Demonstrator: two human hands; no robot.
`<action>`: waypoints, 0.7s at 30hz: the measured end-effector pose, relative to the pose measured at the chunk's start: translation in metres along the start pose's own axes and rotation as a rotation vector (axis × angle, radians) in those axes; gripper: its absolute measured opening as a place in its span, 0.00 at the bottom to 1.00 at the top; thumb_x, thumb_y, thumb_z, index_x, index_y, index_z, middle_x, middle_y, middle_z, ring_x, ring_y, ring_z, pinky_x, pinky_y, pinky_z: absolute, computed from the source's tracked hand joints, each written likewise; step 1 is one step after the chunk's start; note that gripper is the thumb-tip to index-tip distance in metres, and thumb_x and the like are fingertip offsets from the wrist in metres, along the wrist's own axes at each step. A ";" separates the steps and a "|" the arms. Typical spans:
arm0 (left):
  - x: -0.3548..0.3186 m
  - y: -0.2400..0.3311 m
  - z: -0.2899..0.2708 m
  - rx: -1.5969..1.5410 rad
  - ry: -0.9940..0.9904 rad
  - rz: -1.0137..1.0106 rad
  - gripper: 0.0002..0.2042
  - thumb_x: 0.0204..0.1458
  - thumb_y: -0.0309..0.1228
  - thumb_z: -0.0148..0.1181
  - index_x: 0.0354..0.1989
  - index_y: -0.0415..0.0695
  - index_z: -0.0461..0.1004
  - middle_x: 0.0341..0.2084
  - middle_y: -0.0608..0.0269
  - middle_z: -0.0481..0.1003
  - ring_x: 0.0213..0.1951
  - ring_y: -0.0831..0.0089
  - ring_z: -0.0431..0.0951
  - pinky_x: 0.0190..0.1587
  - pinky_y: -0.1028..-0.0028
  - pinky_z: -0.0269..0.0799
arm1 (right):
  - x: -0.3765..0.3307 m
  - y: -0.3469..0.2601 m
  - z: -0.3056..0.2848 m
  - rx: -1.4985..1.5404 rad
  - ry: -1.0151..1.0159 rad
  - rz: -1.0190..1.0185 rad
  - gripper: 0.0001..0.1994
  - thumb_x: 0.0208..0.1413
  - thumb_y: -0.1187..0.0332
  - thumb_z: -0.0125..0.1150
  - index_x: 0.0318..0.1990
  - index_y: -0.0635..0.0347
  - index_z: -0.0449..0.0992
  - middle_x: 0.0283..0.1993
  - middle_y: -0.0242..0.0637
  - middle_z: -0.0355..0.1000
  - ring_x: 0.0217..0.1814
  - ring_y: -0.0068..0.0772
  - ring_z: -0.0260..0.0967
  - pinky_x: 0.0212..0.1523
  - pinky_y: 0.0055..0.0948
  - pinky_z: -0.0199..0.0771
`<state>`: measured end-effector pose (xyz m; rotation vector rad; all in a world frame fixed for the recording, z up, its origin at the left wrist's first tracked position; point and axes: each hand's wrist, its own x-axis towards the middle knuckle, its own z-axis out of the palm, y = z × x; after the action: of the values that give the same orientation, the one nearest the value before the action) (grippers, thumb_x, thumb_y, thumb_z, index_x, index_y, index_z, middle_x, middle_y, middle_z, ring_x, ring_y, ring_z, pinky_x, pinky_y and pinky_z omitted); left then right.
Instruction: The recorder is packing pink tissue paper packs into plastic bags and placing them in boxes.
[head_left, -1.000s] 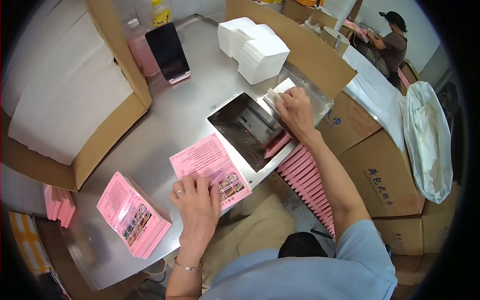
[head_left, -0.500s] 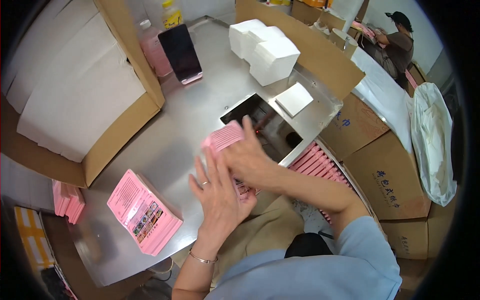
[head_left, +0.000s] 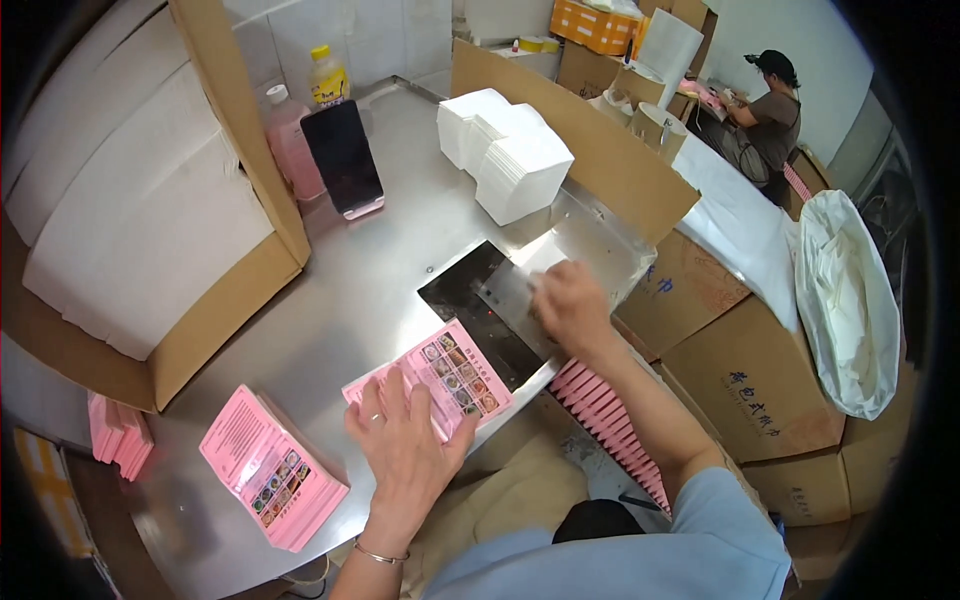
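My left hand (head_left: 405, 440) holds a pink printed packet (head_left: 465, 375), its fingers over the left part and its thumb along the lower edge. Small food pictures cover the packet's right part, which lies beside a dark rectangular opening (head_left: 460, 285) in the steel table. Blurred by motion, my right hand (head_left: 575, 310) is closed above the right side of this opening. A greyish flat shape shows by its fingertips; what they hold I cannot make out. Just beyond that hand lies a white napkin pile (head_left: 558, 258), partly hidden. Left of my left hand is a stack of pink packets (head_left: 275, 470).
Folded white napkins (head_left: 510, 155) stand at the back of the steel table (head_left: 330, 300). A phone (head_left: 345, 160) leans before two bottles. An open carton (head_left: 225, 310) with white sheets borders the left; cartons (head_left: 750, 390) fill the right. Another person (head_left: 775, 120) sits far right.
My hands have moved apart. The right one has gone right, off the pink packet and over the opening. The packet now lies flatter under my left hand, and the view has shifted slightly.
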<state>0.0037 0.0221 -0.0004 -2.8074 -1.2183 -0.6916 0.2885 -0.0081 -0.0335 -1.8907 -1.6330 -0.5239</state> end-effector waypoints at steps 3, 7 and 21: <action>-0.001 0.004 -0.011 -0.073 -0.087 0.056 0.27 0.46 0.47 0.67 0.51 0.44 0.74 0.51 0.45 0.68 0.46 0.52 0.66 0.47 0.55 0.62 | 0.042 0.044 -0.029 0.147 0.288 0.410 0.09 0.51 0.69 0.62 0.39 0.58 0.81 0.38 0.40 0.72 0.42 0.43 0.69 0.39 0.38 0.71; -0.002 0.009 0.009 -0.151 -0.060 0.077 0.23 0.50 0.46 0.65 0.48 0.42 0.76 0.46 0.48 0.71 0.38 0.56 0.71 0.34 0.59 0.64 | 0.127 0.026 -0.050 -0.140 0.489 0.097 0.10 0.51 0.66 0.64 0.40 0.53 0.84 0.41 0.37 0.73 0.47 0.40 0.67 0.42 0.39 0.68; 0.002 0.010 0.010 -0.228 0.008 0.092 0.20 0.51 0.43 0.64 0.47 0.42 0.75 0.43 0.47 0.71 0.35 0.58 0.70 0.34 0.62 0.61 | 0.148 0.035 0.003 -0.203 -0.025 0.078 0.16 0.56 0.61 0.59 0.30 0.69 0.82 0.38 0.54 0.72 0.43 0.52 0.71 0.43 0.49 0.75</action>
<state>0.0154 0.0183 -0.0076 -3.0149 -1.0636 -0.8873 0.3483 0.1027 0.0519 -2.1061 -1.5645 -0.6562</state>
